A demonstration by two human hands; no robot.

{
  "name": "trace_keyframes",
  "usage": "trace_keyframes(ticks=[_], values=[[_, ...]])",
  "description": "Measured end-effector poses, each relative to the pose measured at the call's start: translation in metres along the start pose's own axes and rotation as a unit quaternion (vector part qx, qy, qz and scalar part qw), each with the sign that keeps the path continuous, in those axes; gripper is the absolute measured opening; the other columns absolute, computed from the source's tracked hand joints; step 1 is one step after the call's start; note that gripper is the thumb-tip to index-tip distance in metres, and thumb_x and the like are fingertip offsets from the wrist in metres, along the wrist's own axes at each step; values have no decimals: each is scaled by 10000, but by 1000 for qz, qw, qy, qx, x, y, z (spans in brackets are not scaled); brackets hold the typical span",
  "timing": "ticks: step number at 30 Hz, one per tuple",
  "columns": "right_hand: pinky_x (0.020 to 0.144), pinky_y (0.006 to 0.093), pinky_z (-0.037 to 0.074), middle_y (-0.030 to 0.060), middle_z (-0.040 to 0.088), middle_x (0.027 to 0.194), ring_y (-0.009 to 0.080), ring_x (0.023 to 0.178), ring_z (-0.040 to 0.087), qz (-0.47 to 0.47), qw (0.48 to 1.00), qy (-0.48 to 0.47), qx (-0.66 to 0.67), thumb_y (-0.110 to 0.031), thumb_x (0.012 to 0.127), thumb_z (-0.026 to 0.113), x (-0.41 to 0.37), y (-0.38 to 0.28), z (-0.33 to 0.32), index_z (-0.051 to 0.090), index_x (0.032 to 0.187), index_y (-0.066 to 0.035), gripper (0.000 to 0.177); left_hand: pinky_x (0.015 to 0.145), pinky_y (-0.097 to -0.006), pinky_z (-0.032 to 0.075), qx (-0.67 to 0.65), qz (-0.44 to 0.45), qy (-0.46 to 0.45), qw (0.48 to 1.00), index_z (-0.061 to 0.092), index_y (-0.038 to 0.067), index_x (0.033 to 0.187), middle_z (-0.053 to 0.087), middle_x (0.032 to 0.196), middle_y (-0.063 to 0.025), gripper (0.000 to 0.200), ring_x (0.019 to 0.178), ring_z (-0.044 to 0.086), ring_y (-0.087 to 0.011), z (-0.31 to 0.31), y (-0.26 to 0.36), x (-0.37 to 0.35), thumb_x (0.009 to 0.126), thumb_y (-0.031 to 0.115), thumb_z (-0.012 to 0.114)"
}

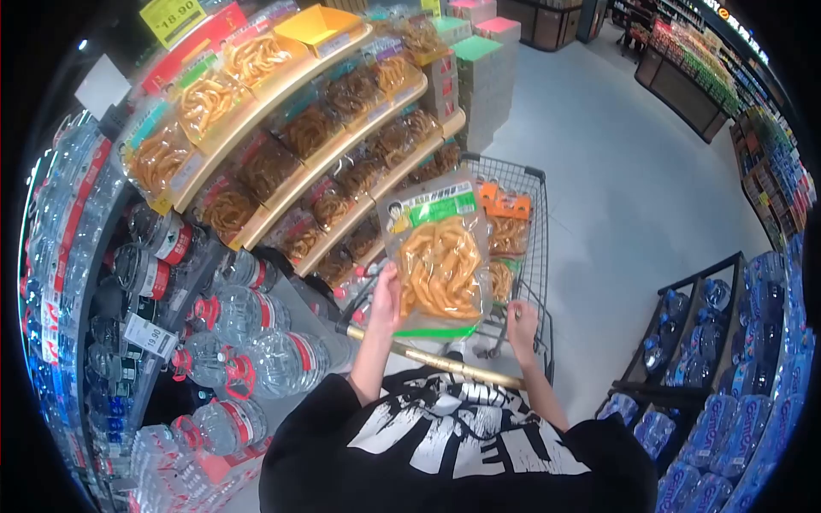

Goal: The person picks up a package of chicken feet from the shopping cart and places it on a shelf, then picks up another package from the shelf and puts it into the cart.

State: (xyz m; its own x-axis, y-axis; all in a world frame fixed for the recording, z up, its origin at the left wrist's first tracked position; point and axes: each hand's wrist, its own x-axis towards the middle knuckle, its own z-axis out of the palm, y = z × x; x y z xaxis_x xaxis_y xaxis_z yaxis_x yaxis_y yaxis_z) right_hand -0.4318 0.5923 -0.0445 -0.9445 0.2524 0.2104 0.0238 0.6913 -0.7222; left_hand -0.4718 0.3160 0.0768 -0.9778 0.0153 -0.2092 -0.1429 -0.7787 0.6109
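My left hand (386,297) is closed on the left edge of a clear snack bag (438,256), raised over the shopping cart's handle. The bag has a green and white label at the top, a green strip along the bottom, and thick golden-brown twisted pieces inside. Just right of the bag's lower corner is my right hand (522,329), its fingers curled in and apart from the bag; I see nothing in them. Beneath both hands runs the gold-coloured cart handle (445,361). Behind the bag, the black wire cart (534,222) holds orange-topped snack packs (508,205), partly hidden.
On the left, tiered wooden shelves (295,128) carry many similar snack bags. Large water bottles (286,363) with red caps stand at the lower left. Bottled water packs (714,432) line a rack at the right. Grey floor (599,197) stretches ahead, past stacked boxes (483,77).
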Motion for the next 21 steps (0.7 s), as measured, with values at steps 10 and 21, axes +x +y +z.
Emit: trace_keyframes(ticks=[10,21], values=[[692,220,387,15,569,1023,48,854,492,205,707,-207,645,-221,913,522,7,-138,-80,471,1206,-20,359,686,-219,351,98,66,-50,992,433,95,813,434,782,31,62,729,421,-60,34,-6,-45,875,96,429],[747,215,437,40,617,954,76,845,567,116,758,-182,616,-104,871,562,-50,-151,-98,481,1141,-10,297,600,-202,330,160,55,3,986,415,115,821,413,745,56,117,672,399,-31,49,6,-122,897,172,484]])
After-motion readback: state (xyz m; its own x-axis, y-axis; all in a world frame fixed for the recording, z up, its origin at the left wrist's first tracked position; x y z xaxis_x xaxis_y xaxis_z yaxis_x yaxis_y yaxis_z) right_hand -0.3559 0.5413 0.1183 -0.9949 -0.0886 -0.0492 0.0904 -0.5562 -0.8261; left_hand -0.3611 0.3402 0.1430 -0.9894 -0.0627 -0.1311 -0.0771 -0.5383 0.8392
